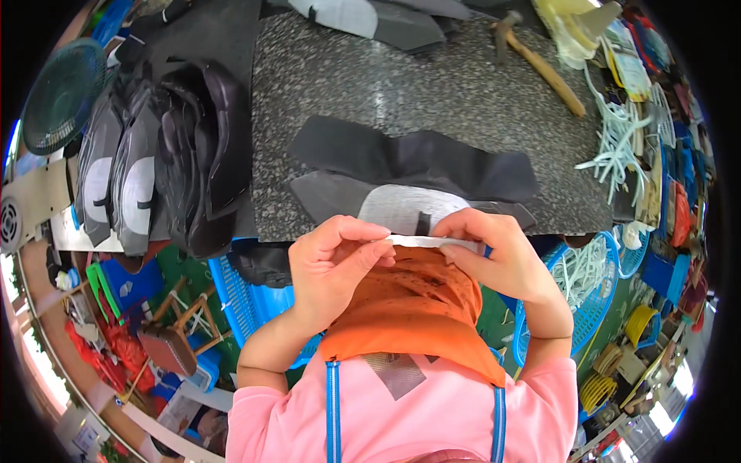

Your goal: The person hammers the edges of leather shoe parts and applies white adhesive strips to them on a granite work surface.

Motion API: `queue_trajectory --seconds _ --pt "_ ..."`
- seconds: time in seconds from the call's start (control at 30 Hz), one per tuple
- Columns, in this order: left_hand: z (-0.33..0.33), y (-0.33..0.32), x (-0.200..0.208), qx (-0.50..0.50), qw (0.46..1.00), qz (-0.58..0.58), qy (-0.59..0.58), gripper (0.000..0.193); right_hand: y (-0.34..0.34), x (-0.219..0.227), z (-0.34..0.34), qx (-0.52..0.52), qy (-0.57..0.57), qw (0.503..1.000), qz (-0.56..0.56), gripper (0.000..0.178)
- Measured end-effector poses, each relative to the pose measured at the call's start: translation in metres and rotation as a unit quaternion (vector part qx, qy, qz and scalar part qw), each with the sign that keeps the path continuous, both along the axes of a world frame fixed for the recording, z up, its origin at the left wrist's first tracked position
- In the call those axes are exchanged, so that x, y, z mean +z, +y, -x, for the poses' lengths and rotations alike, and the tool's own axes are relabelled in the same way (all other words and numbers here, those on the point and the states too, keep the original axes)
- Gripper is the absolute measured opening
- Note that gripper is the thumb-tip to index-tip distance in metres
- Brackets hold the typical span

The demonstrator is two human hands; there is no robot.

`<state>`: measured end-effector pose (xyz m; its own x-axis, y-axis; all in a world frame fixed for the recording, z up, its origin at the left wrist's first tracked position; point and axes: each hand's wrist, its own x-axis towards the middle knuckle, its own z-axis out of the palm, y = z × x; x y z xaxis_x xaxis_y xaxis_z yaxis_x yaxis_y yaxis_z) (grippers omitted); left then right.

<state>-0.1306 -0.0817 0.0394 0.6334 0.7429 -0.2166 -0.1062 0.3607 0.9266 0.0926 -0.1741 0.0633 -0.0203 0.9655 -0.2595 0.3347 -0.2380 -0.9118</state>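
Observation:
Between my two hands a short white strip [417,242] is stretched level, just off the front edge of the work table. My left hand [338,251] pinches its left end between thumb and fingers. At the other end, my right hand [498,251] pinches it in the same way. Right behind the strip lies a flat cut piece [401,158] of black and grey material, which looks like part of a shoe upper. A silvery white patch [409,204] with a small black tab [423,223] sits on its near side. The fingers partly hide the piece's near edge.
A wooden-handled hammer [546,73] lies at the back right of the speckled table top [332,85]. Pale strips [617,139] hang at the right edge, above a blue basket [532,324] of more strips. Similar black pieces [204,147] are stacked at left; others [386,23] lie at the back.

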Motion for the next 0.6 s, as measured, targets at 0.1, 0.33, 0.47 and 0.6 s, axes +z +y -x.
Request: queue_trajectory --seconds 0.1,0.33,0.47,0.6 --pt "0.005 0.021 -0.009 0.051 0.965 -0.223 0.127 0.016 0.007 -0.011 0.007 -0.02 -0.081 0.995 -0.053 0.014" --pt "-0.001 0.064 -0.039 0.049 0.852 -0.434 0.289 0.01 0.022 -0.019 0.019 -0.06 -0.167 0.982 -0.068 0.013" --pt "-0.006 0.085 -0.021 -0.05 0.728 -0.556 0.396 0.039 0.024 -0.019 0.018 -0.049 -0.173 0.983 -0.046 0.015" --pt "0.011 0.081 -0.018 0.009 0.76 -0.584 0.284 0.047 0.021 -0.021 0.016 -0.061 -0.154 0.986 -0.013 0.017"
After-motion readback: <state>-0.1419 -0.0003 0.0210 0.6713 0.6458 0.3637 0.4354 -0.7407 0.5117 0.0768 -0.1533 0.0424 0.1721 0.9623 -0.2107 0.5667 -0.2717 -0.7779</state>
